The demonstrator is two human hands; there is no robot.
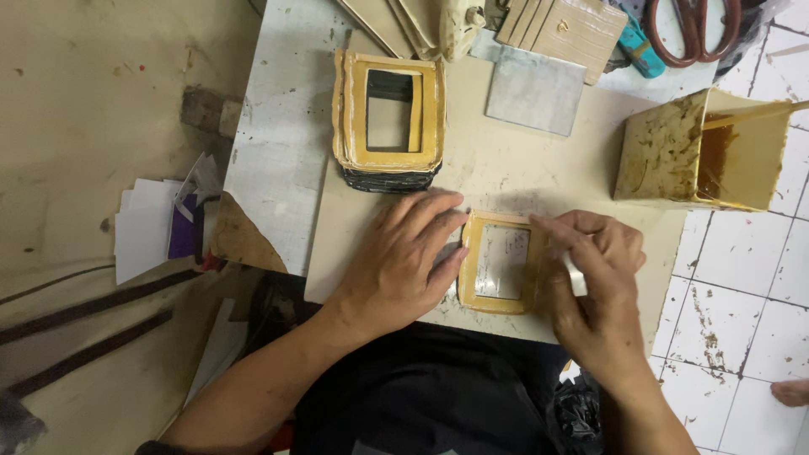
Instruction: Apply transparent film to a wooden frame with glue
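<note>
A low work board point(506, 168), pale and smeared with dried glue, takes up most of the view, resting on a scuffed grey table point(278, 126) above the person's lap. At its right edge stands a glue-stained open box point(674, 152) with a stick leaning inside it, and toward the far side lies a grey square sheet point(535, 88), with a fan of tan cut pieces point(565, 29) and red-handled scissors point(691, 29) beyond that. Near the middle top sits a stack of finished frames point(388, 118), yellow-edged rectangles with window cut-outs piled on a dark base, which suggests that several pieces are already done. In front of the person lies the single frame point(501, 261) now being worked on, flat on the board between both hands. The left hand point(400, 257) lies spread and flat, fingertips pressing the frame's left border without closing around anything. The right hand point(594, 278) is curled, thumb and fingers pinched on a small pale tool point(575, 274), possibly a scraper or brush, though it is mostly hidden. Its tip meets the frame's upper right corner, so the coating or trimming of this frame appears only partly complete.
</note>
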